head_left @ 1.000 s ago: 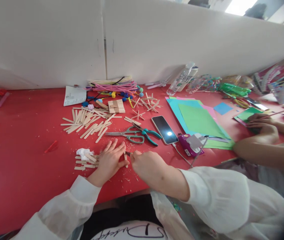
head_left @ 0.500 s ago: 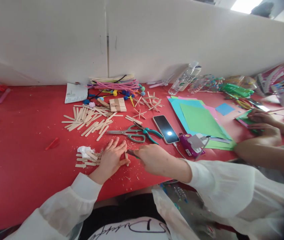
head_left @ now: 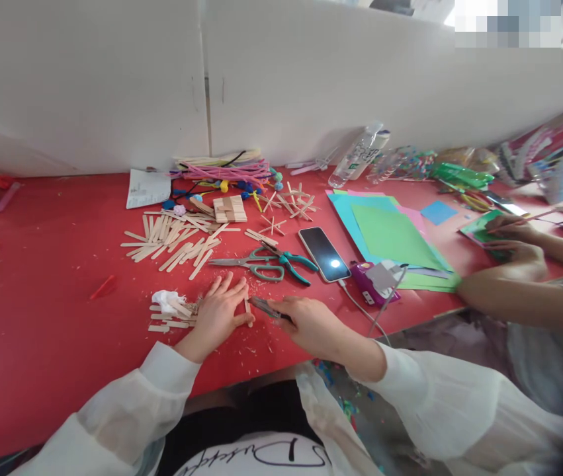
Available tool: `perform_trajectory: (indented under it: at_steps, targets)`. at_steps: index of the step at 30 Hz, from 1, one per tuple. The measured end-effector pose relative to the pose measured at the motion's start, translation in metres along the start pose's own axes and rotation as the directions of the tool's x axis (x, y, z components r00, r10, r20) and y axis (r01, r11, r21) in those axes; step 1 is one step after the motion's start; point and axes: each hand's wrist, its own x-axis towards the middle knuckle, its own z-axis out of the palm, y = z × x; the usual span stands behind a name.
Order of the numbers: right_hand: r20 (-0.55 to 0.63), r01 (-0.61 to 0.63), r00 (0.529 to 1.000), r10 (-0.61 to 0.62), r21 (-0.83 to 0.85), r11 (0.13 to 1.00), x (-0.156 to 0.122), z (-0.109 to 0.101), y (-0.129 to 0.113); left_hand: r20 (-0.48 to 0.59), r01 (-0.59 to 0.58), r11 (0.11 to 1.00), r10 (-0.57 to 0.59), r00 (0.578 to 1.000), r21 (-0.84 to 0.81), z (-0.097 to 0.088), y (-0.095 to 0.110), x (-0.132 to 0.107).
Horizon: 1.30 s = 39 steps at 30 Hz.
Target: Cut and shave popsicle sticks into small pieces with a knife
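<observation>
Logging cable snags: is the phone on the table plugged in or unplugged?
Plugged in, it appears: a white cable meets the near end of the phone.

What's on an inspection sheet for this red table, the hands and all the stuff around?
Surface: red table, sprinkled with pale shavings.
Things in use: wooden stick beside the left hand; knife-like tool, its tip near the stick, contact unclear.
Clutter: loose sticks, scissors, pliers, phone, coloured paper.
Hands: left hand flat, fingers spread; right hand grips the tool.
Cables: white cable at the phone; far end unclear.
Surroundings: white panels behind; another person's hands at right.
</observation>
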Motion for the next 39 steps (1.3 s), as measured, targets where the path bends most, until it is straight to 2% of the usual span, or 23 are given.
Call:
perform_trajectory:
  at_steps: [4, 9, 19, 28, 39]
  targets:
    - [0.061, 0.12, 0.992, -0.106, -0.306, 0.944, -0.003, -0.009, -0.01, -0.028, -0.019, 1.0, 0.019, 0.999, 0.007, -0.001, 0.001, -0.001]
    - [0.102, 0.173, 0.985, -0.142, -0.444, 0.879, -0.004, -0.019, -0.025, -0.042, -0.026, 1.0, 0.026, 0.999, 0.002, -0.002, 0.002, -0.002]
    - [0.112, 0.114, 0.991, -0.072, -0.43, 0.896, -0.009, -0.025, -0.027, -0.064, -0.041, 0.999, 0.04, 0.997, 0.0, 0.002, -0.001, -0.003]
    - [0.095, 0.145, 0.989, -0.115, -0.434, 0.889, -0.007, -0.019, -0.027, -0.056, -0.008, 1.0, 0.009, 0.998, 0.02, -0.001, 0.003, -0.002]
    - [0.041, 0.157, 0.987, -0.155, -0.444, 0.882, -0.007, -0.015, -0.027, -0.071, -0.035, 0.999, 0.037, 0.997, 0.027, 0.001, 0.002, -0.003]
